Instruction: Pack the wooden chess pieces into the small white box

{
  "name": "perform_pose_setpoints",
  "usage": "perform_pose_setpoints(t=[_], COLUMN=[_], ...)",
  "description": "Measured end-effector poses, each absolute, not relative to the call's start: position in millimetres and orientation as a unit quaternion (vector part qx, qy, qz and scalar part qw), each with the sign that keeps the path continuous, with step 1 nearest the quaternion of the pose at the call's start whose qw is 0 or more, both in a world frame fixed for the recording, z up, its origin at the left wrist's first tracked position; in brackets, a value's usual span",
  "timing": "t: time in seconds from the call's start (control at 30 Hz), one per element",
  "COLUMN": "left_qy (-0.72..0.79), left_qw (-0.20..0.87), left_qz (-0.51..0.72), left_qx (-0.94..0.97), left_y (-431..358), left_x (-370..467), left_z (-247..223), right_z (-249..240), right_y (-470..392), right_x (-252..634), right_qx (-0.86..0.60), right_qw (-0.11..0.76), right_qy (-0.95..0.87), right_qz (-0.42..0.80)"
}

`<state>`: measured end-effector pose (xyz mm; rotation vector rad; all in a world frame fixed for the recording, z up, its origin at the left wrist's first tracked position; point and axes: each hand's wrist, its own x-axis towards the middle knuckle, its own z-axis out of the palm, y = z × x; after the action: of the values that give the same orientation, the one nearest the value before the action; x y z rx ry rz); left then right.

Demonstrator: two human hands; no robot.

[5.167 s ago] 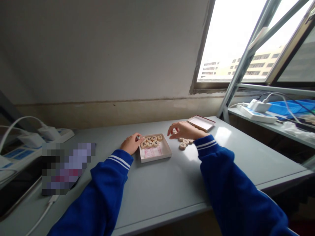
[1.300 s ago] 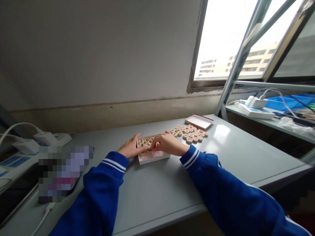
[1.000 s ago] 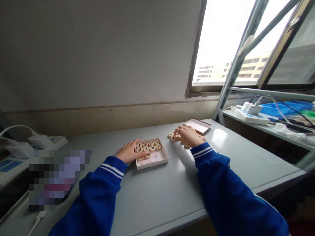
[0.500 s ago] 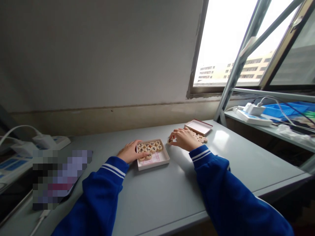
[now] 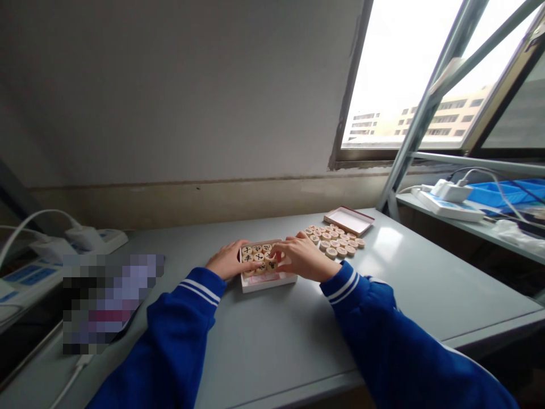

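The wooden piece (image 5: 271,266) is in the box (image 5: 269,284), toward the near edge, pinched in the right hand (image 5: 300,257). The left hand (image 5: 226,261) lies over the left edge, thumb across the neighbouring pieces (image 5: 258,257) — whether it grips, I cannot tell. Best to set the piece flat, snug to its row, then release straight up. Half a second ago the right hand was outside the box — beside the loose pieces (image 5: 335,243), toward the far right corner of the table (image 5: 272,341).
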<state>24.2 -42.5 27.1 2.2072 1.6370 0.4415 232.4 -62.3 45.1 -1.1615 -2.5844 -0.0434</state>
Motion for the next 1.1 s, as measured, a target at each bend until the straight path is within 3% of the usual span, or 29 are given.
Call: perform_pose_setpoints(t=[0.43,0.57,0.77,1.1], left_qy=[0.576,0.578,0.582,0.578], left_qw=[0.191,0.189,0.189,0.183], left_qz=[0.154,0.149,0.143,0.144], left_qx=[0.779,0.780,0.778,0.782], left_y=[-45,-44,-45,-43], left_x=[25,24,25,24], left_z=[31,31,31,30], right_z=[52,56,40,49], right_y=[-58,-44,-24,-37], right_x=[240,267,303,284], right_qx=[-0.416,-0.493,-0.574,-0.549], right_qw=[0.158,0.206,0.128,0.111], right_qy=[-0.896,-0.842,-0.801,-0.823], right_qz=[0.000,-0.070,-0.112,-0.095])
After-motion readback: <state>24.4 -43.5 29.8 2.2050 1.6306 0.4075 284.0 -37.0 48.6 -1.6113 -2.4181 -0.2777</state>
